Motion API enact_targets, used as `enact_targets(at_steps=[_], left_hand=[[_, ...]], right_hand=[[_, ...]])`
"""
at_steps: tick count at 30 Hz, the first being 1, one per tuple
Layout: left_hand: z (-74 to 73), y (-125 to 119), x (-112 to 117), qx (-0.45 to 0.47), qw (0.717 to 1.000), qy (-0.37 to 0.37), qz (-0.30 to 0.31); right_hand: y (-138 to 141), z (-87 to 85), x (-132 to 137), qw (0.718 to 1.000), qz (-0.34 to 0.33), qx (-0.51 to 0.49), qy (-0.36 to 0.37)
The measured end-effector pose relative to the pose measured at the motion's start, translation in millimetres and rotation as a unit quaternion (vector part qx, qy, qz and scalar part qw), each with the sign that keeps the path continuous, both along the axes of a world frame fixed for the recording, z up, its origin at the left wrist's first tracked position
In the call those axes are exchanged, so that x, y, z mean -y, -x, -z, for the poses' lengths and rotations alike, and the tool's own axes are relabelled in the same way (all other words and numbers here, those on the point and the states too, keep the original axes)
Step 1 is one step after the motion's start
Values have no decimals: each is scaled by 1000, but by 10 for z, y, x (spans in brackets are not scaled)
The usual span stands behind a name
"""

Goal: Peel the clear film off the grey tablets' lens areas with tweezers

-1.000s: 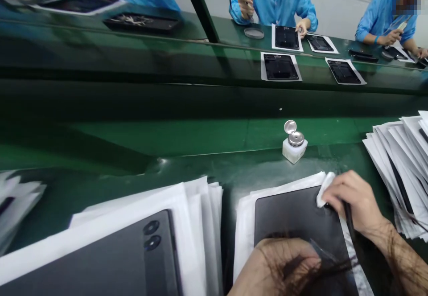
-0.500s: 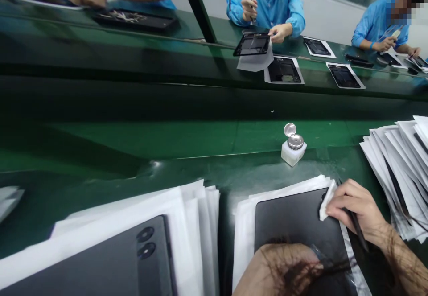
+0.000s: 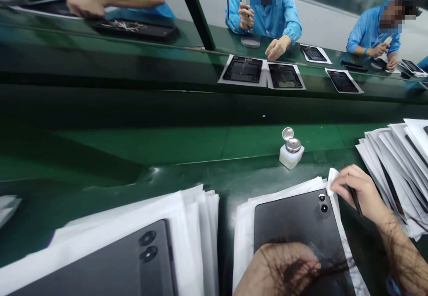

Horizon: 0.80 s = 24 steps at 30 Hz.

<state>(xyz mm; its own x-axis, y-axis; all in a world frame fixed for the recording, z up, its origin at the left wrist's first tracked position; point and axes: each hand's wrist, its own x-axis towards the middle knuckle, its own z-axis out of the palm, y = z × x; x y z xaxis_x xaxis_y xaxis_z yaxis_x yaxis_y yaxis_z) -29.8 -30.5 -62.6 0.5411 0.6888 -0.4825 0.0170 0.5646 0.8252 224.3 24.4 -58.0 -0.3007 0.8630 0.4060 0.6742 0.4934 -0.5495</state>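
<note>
A dark grey tablet (image 3: 290, 218) lies back up on white sheets, its two camera lenses at the top right corner uncovered. My right hand (image 3: 363, 191) pinches a folded white wipe (image 3: 332, 181) just beyond that corner. A slim black tool (image 3: 355, 201), its kind unclear, is also tucked in this hand. My left hand (image 3: 284, 262) rests over the lower part of the tablet; its fingers are mostly hidden and partly crossed by dark hair strands. Behind the tablet stands a white dispenser bottle (image 3: 291, 157) with its metal lid flipped up.
To the left, another dark tablet (image 3: 110, 262) tops a stack of white sheets (image 3: 190, 215). A fanned stack of sheets (image 3: 394, 166) stands at the right. Across a raised green ledge, people in blue work beside open tablet housings (image 3: 242, 69).
My right hand has drawn the wipe up and right off the camera lenses, exposing them. Across the ledge, a co-worker's lifted housing now lies on a sheet, the hand off it.
</note>
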Motion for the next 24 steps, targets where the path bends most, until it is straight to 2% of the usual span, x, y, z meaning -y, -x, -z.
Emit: enact_targets(at_steps=[4, 7, 11, 14, 16, 18, 21, 23, 24], left_hand=[[79, -32, -11, 17, 1000, -3, 9], [103, 4, -8, 12, 1000, 23, 3], [129, 83, -34, 3, 999, 43, -18], [146, 98, -72, 6, 998, 45, -32], [131, 88, -96, 4, 998, 47, -43], [90, 72, -114, -3, 998, 45, -51], [16, 47, -127, -9, 998, 44, -52], [-7, 30, -121, -11, 998, 46, -52], [-6, 22, -114, -10, 998, 46, -50]], right_hand=[[266, -37, -353, 992, 79, -95, -31], [513, -58, -682, 984, 107, -129, -64], [792, 6, -1015, 984, 114, -110, -75], [895, 27, -1071, 992, 92, -74, -50], [855, -15, -980, 992, 72, -98, -29], [713, -74, -783, 979, 62, -195, 12], [394, -97, -340, 920, 51, -371, 117], [209, -65, -8, 888, 22, -419, 190], [147, -51, 150, 881, 10, -417, 224]])
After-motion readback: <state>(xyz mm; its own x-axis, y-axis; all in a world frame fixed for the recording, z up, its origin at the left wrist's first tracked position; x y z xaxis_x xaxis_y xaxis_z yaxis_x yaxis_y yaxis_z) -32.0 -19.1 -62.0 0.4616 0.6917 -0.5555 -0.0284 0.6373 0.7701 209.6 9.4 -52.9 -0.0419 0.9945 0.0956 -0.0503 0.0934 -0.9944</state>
